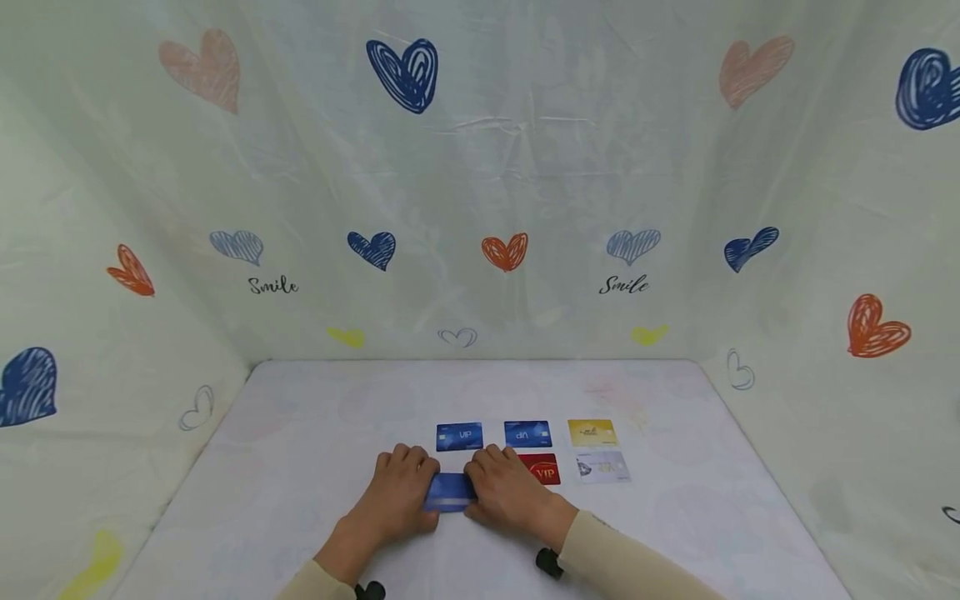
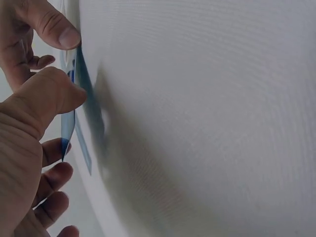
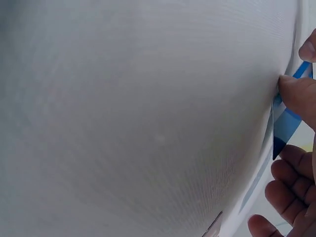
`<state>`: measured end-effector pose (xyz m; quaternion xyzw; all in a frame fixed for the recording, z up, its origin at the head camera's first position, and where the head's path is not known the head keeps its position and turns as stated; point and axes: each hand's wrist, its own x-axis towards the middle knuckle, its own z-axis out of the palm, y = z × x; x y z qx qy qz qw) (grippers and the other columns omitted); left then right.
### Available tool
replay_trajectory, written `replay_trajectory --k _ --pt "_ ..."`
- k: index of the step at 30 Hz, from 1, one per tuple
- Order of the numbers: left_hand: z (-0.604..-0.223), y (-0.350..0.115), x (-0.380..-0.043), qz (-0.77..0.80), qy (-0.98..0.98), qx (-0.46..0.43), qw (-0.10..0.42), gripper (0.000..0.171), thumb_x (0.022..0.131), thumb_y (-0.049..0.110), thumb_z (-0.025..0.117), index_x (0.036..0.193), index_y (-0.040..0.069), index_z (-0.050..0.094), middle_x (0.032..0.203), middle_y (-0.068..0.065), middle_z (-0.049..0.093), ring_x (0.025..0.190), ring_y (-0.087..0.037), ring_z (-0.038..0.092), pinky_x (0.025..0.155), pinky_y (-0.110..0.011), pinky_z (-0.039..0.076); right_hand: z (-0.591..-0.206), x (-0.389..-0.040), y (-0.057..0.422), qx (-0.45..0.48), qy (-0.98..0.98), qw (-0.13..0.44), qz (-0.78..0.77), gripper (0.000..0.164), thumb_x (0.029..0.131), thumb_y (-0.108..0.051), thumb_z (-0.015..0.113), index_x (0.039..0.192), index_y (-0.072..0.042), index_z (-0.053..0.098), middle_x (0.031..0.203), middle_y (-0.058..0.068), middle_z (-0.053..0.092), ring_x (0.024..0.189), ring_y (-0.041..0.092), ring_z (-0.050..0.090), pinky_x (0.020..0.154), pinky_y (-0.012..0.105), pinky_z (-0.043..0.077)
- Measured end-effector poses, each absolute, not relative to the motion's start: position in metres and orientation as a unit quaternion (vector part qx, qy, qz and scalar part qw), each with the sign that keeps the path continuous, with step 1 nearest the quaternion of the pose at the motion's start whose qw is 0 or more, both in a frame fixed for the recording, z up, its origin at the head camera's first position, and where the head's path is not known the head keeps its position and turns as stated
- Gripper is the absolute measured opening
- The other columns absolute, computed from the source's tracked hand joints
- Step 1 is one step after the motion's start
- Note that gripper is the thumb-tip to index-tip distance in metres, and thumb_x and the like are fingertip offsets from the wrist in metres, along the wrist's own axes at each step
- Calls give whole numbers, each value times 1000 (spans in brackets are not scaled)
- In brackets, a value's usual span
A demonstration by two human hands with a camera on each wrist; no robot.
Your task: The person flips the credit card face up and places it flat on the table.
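A blue card (image 1: 450, 492) with a paler stripe lies between my two hands, near the front of the table. My left hand (image 1: 401, 490) pinches its left end between thumb and fingers. On the other end, my right hand (image 1: 510, 493) grips with thumb and curled fingertips. In the left wrist view the card (image 2: 68, 126) stands edge-on, close over the white cloth, with a shadow beside it. The right wrist view shows the right thumb pressed on the card (image 3: 285, 126). Partly behind the right hand is a red VIP card (image 1: 546, 471).
Behind the hands lie a blue VIP card (image 1: 460, 437) and another blue card (image 1: 527, 433) with its lettering upside down. Further right are a gold card (image 1: 592, 432) and a silvery card (image 1: 603, 468). A heart-printed curtain (image 1: 480, 167) borders the white table (image 1: 315, 433).
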<state>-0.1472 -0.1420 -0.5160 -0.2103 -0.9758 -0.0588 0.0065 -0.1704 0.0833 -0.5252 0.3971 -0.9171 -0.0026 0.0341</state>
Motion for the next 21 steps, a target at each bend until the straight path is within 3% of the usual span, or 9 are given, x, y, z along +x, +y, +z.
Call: replay_trajectory --k 21 --pt "-497 -143 -154 -34 -971 -227 73 65 77 47 90 123 8 67 118 -7 64 112 -29 51 94 -51 42 -526 -176 78 367 -929 55 1 63 94 -55 75 139 -14 62 131 2 65 121 20 56 105 40 50"
